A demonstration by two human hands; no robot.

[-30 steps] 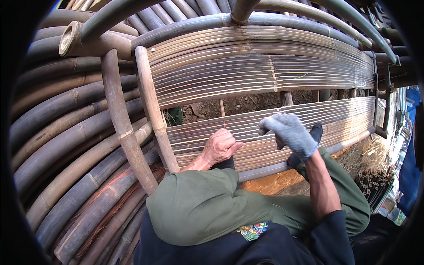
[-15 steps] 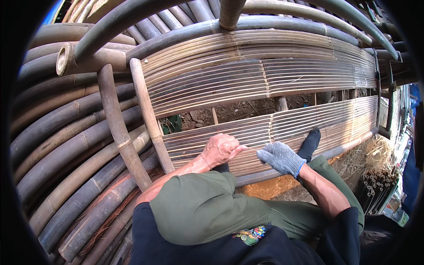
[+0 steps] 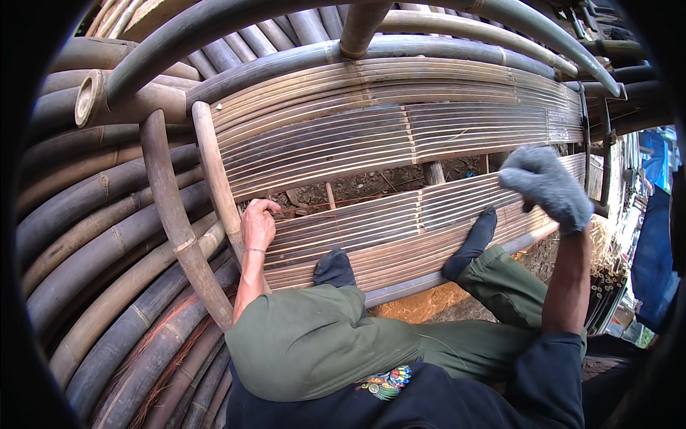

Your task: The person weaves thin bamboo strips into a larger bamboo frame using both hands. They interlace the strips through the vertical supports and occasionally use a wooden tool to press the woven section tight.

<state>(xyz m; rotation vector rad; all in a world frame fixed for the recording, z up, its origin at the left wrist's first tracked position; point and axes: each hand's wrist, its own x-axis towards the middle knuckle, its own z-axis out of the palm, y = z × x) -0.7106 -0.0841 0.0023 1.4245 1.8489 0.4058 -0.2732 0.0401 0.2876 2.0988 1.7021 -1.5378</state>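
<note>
My bare left hand (image 3: 259,225) is at the left end of the nearer bamboo slat panel (image 3: 371,225), beside an upright bamboo pole (image 3: 218,171). Its fingers are curled together near the gap between the two panels. A thin reddish strand seems to run off from the fingertips, too fine to follow. My right hand (image 3: 547,187), in a grey knit glove, is raised above the right part of the same panel. Its fingers are bent inward and slightly blurred; what they grip, if anything, is hidden. My dark-socked feet (image 3: 334,269) rest on the near slats.
Beyond the gap lies a farther slat panel (image 3: 321,146), backed by a thick bamboo rail (image 3: 429,46). Stacked bamboo poles (image 3: 93,236) fill the left side. Curved poles arch overhead. At the right are a bundle of thin canes (image 3: 607,282) and a blue tarp (image 3: 656,264).
My hands were close together with a thin strand between them. Now they are far apart: the left has moved left to the panel's end, the right has risen to the right. The view shifted slightly.
</note>
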